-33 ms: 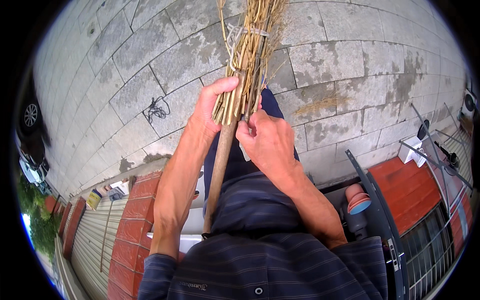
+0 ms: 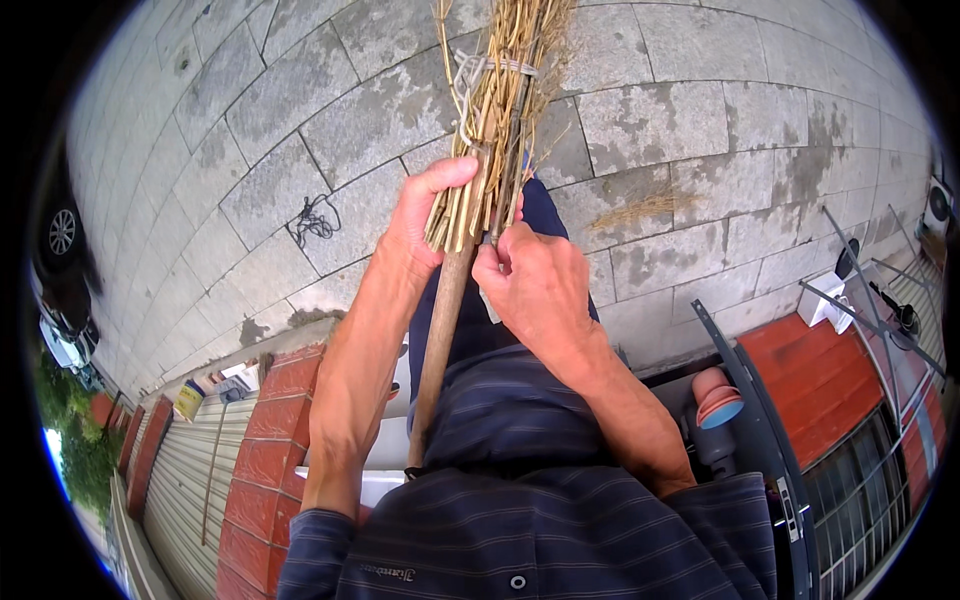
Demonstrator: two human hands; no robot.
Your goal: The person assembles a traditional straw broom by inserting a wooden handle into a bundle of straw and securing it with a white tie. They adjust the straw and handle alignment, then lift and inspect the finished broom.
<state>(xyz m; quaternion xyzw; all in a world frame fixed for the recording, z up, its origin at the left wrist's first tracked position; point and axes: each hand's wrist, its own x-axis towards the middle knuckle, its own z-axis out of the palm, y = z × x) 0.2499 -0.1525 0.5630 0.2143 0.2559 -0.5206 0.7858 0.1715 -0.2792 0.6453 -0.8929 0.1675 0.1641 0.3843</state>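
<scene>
The left hand (image 2: 425, 225) wraps around the straw broom (image 2: 495, 120) where the straw meets the wooden stick (image 2: 440, 340). The right hand (image 2: 535, 285) pinches the stalks. The straw looks light, dry and easy to snap; the stick gives the firmest hold.

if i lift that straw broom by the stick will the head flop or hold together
The broom head would probably hold: its straw is cinched with ties, and the left hand grips the bundle's base. The wooden stick looks stiff. Dry straw seems light but brittle; a loose tuft already lies on the paving.
</scene>
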